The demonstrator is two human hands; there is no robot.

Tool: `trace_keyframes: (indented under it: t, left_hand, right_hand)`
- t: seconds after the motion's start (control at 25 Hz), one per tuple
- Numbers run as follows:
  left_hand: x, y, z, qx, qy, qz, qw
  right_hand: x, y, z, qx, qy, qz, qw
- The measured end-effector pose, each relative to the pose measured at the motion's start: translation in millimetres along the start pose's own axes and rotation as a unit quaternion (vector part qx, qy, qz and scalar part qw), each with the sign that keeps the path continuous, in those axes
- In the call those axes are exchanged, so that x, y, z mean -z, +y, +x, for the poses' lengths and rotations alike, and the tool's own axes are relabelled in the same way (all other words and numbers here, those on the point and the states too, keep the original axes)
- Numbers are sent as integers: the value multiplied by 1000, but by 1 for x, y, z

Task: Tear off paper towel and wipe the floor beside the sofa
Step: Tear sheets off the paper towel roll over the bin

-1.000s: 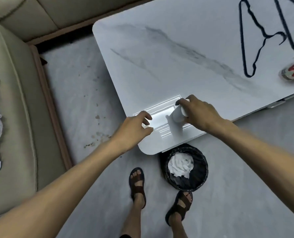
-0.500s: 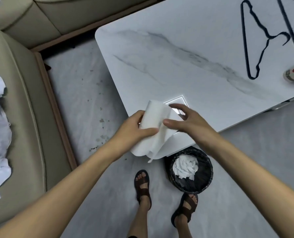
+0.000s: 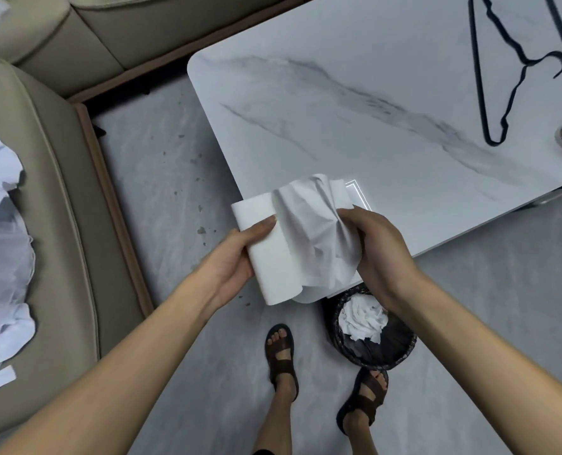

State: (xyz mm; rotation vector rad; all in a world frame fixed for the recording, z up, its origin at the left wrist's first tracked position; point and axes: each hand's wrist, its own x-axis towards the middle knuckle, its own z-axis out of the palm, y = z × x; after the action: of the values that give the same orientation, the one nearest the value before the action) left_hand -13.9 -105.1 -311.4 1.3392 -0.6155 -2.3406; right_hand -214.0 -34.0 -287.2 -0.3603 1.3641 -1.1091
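White crumpled paper (image 3: 361, 320) fills the black bin (image 3: 404, 353) at lower centre. Just above, mid-frame, the left hand (image 3: 237, 257) grips the smooth white paper towel roll (image 3: 273, 257), thumb across it. The right hand (image 3: 378, 247), fingers (image 3: 352, 215) curled, bunches its creased loose sheet (image 3: 309, 224) over the marble table (image 3: 338, 126) corner.

A home living room (beige sofa (image 3: 60, 192), marble-look table (image 3: 371, 126), hanger (image 3: 489, 93)).
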Motion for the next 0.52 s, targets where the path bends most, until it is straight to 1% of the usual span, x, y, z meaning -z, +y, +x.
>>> trace_keyframes:
  t: [0.08, 0.16, 0.24, 0.36, 0.48, 0.52]
  left_hand:
    - [1, 2, 2, -9, 10, 27, 1000]
    - [5, 1, 2, 5, 14, 37, 999]
    - [12, -2, 2, 21, 23, 23, 999]
    - [22, 0, 3, -3, 21, 6, 1000]
    - [24, 8, 0, -7, 29, 46, 999]
    - [24, 10, -2, -1, 40, 64, 997]
  right_hand:
    - [2, -9, -2, 10, 14, 37, 999]
    - [8, -16, -3, 5, 42, 82, 996]
    - [16, -17, -2, -8, 92, 127, 988]
    - [32, -18, 0, -25, 145, 168, 975]
    - [47, -14, 4, -48, 170, 223, 959]
    - [52, -11, 6, -50, 191, 232, 952]
